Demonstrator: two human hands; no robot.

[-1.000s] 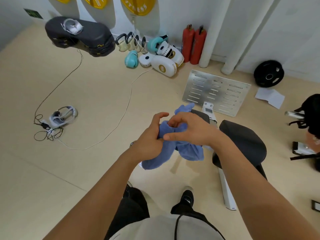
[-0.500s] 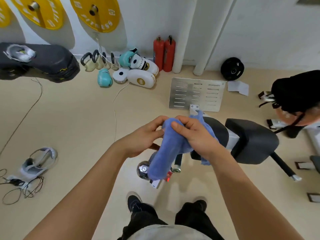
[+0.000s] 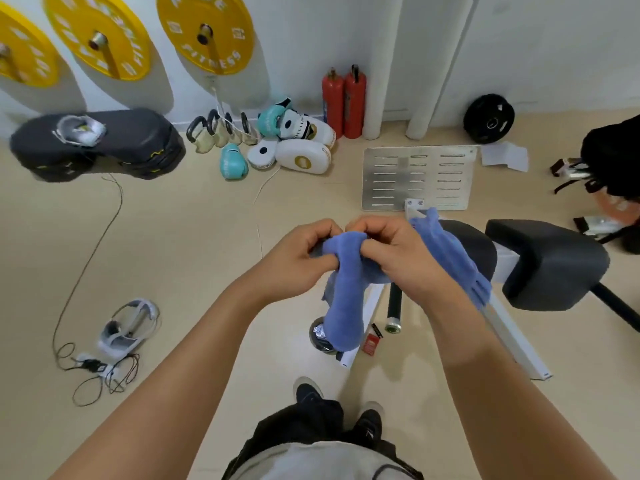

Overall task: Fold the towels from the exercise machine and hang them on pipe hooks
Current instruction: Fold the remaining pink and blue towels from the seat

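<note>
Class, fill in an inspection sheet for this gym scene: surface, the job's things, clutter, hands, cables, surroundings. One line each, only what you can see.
Surface: beige floor.
Job's things: one blue towel, bunched, hanging from both hands; no pipe hooks seen.
Clutter: boxing gloves and pads, kettlebells, metal plate, paper, headset.
Hands: left hand and right hand both pinch the towel's top.
Cables: cord runs across the floor to a tangle by the headset.
Surroundings: exercise bench, yellow weight plates on the wall, two fire extinguishers, black weight plate.
</note>
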